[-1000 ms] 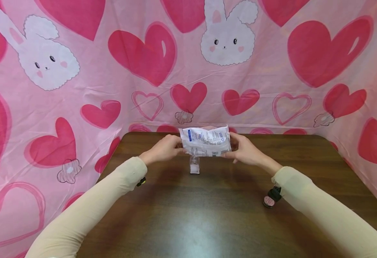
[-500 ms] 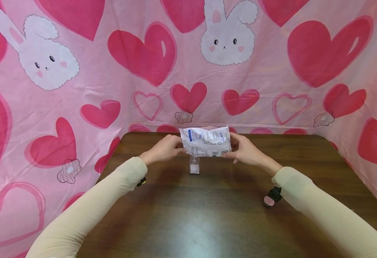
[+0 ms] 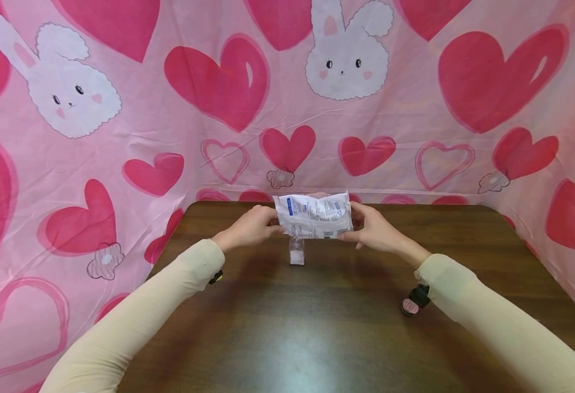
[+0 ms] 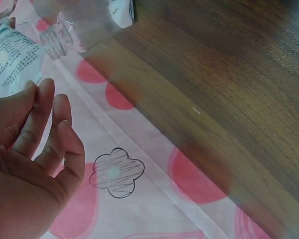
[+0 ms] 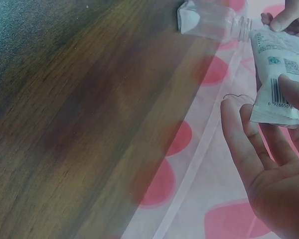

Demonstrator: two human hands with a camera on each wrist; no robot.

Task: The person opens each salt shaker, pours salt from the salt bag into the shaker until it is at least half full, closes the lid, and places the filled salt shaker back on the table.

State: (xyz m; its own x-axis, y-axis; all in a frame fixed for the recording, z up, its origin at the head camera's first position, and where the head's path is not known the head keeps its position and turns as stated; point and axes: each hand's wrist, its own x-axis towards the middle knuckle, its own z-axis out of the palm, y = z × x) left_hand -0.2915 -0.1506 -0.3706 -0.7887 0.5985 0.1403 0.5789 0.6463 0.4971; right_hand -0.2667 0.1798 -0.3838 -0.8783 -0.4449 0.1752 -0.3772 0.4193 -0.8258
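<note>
A white soft packet (image 3: pixel 315 216) with blue and black print is held up off the table between both hands. My left hand (image 3: pixel 249 227) pinches its left end between thumb and fingers. At the other end, my right hand (image 3: pixel 379 228) grips the packet's edge; in the right wrist view the thumb lies over the face near a barcode (image 5: pixel 278 93). Below and partly behind the packet, a clear bottle (image 3: pixel 297 254) stands upright on the table. Its threaded neck (image 4: pixel 56 42) shows without a cap, and something white is visible at its base.
The dark wooden table (image 3: pixel 287 322) reaches back to a pink cloth backdrop (image 3: pixel 228 164) with hearts and rabbits. Cloth also hangs along both sides. A black wrist strap (image 3: pixel 419 295) with a round pink piece hangs below the right sleeve.
</note>
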